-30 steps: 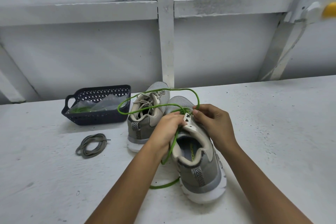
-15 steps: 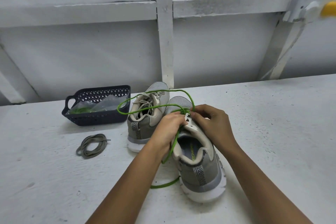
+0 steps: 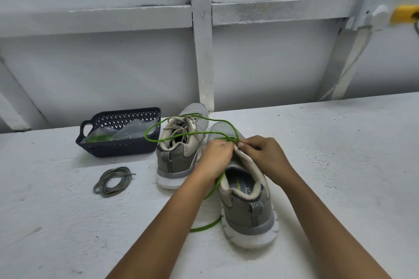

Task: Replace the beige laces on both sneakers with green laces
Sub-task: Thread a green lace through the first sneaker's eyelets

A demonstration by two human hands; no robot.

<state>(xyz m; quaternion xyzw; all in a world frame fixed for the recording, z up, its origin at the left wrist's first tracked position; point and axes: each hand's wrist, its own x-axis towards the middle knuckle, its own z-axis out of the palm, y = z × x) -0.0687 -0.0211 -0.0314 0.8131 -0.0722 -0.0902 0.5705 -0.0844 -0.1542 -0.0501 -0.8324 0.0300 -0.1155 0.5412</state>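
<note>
Green lace (image 3: 205, 227) is being pinched above the near sneaker (image 3: 247, 210) by left hand (image 3: 215, 156) and right hand (image 3: 266, 157), curled fingertips meeting.

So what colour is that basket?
The basket is dark navy blue, best seen in the head view.

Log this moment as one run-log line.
step: threading green lace, near sneaker | left hand: pinches green lace | right hand: pinches near sneaker | far sneaker: beige laces on | removed lace: coiled on table
</note>
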